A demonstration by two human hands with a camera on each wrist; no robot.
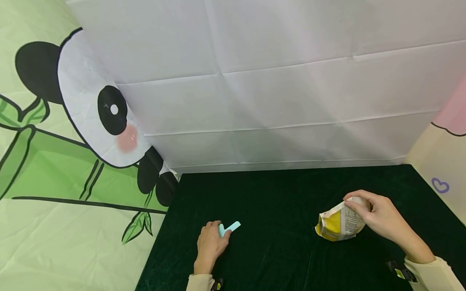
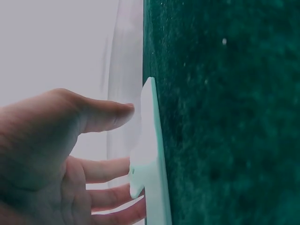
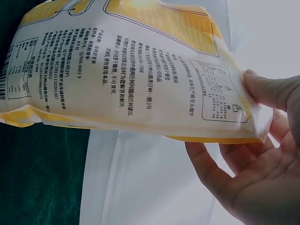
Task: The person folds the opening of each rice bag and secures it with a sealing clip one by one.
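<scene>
On the right of the table, my right hand (image 1: 382,212) pinches one end of a yellow and white printed food bag (image 1: 342,222). The right wrist view shows the thumb on the printed face of the bag (image 3: 140,79) and the fingers behind and under its edge. At the left, my left hand (image 1: 211,242) is at a mint-green plastic bag clip (image 1: 234,227), whose two arms spread in a V. In the left wrist view the straight fingers reach the clip (image 2: 152,140), partly hidden behind it, while the thumb stands apart.
A dark green cloth covers the table (image 1: 269,202). Behind it hangs a creased white sheet (image 1: 276,105). To the left is a green backdrop with a panda print (image 1: 83,105), and a cream panel (image 1: 444,161) borders the right side.
</scene>
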